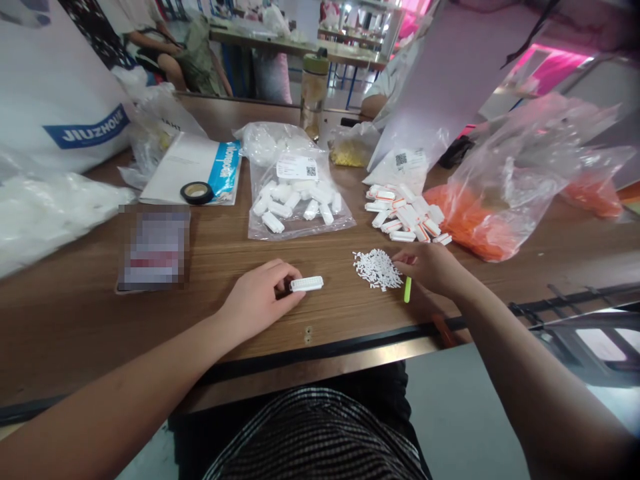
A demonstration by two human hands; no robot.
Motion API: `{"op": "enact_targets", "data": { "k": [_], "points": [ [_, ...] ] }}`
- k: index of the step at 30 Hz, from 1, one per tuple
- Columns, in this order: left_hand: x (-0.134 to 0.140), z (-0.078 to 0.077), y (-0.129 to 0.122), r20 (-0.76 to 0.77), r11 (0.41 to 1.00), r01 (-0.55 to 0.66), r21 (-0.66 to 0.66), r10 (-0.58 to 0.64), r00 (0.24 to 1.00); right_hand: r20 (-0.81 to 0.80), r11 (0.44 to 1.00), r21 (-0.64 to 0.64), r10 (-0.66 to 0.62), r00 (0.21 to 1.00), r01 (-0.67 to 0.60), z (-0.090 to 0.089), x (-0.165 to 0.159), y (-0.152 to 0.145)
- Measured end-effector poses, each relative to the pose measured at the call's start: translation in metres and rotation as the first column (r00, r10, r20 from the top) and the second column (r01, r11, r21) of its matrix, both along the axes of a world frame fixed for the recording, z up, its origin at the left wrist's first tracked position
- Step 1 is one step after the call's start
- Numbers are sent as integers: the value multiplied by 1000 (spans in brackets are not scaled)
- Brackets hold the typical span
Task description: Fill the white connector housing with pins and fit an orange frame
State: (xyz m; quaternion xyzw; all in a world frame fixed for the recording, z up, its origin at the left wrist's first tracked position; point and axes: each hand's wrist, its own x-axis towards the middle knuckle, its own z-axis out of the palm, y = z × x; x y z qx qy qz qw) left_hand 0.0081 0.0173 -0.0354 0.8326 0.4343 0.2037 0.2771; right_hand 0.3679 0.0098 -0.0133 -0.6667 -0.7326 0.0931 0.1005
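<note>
Tabletop (215, 233): smooth, wood-grain, dark strip along near edge; a dragging forearm could sweep loose pcs off. Orange-pc bag (493, 213) at R, thin crinkly clear plastic, slumped; if it sags further, contents might mix w/ the blocks beside it. Clear bag (300, 180) at ctr, glossy w/ label, white blocks visible thru it. Block heap (405, 213): hard-looking, oblong, white w/ orange stripes, stacked loosely; a knock from the R hand could topple it.

L hand (263, 293) pinches the white block btwn thumb & fingers. R hand (425, 263) has fingers bent at the pile's R edge; can't tell if they grip anything. Tiny-pc pile (379, 268): short, matte-looking white bits, prob easy to scatter or fumble b/c so small. White block (307, 284): oblong, ridged, just L of the pile; loose pinch = slip risk. Lime-green stick (407, 291): slim, partly under R hand, might get nudged.
</note>
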Motion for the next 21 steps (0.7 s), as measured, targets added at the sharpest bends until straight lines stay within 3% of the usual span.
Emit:
{"op": "enact_targets", "data": {
  "k": [8, 13, 21],
  "points": [
    [1, 2, 0, -1, 1000, 0, -10, 0, 1000, 154, 995, -78, -55, 987, 68, 13, -4, 9],
    [1, 0, 0, 0, 1000, -2, -6, 2, 1000, 251, 998, -38, -33, 967, 44, 15, -10, 11],
    [1, 2, -1, 12, 1000, 2, -2, -2, 1000, 143, 997, -72, -14, 990, 24, 8, 12, 20]
  ]
}}
